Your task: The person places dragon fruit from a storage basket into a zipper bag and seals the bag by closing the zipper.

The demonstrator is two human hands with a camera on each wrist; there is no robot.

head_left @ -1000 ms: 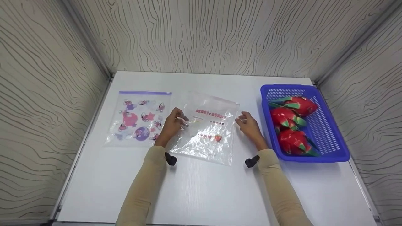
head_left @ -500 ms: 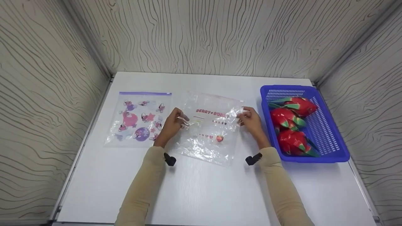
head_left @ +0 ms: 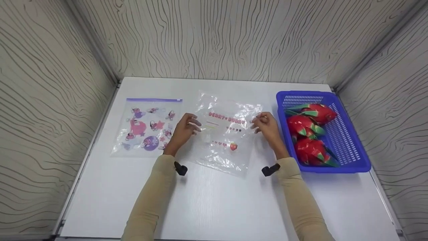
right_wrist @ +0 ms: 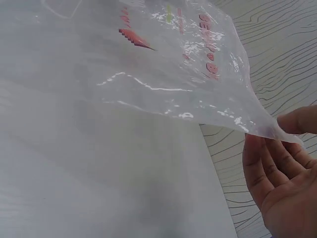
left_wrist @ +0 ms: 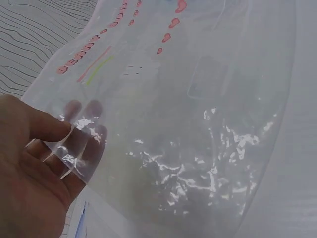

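Observation:
A clear plastic zip bag [head_left: 220, 134] with red lettering, small hearts and a strawberry print lies between both hands in the head view. My left hand [head_left: 186, 130] pinches its left edge; in the left wrist view the thumb [left_wrist: 49, 126] lies in front and the fingers show through the film behind. My right hand [head_left: 266, 127] pinches the bag's right edge near the upper corner. In the right wrist view the plastic [right_wrist: 267, 126] draws to a point between thumb and fingers. The bag looks flat, with wrinkles catching the light.
Left of the hands lies another clear bag [head_left: 143, 134] with a purple zip strip and pink-purple prints. At the right stands a blue plastic basket [head_left: 354, 147] holding several red dragon fruits [head_left: 311, 150] with green tips. Patterned panels [head_left: 220, 40] enclose the white table [head_left: 207, 207].
My right hand has come in to the bag's right edge and taken hold of it. The bag's top has shifted upward. My left hand stays nearly in place.

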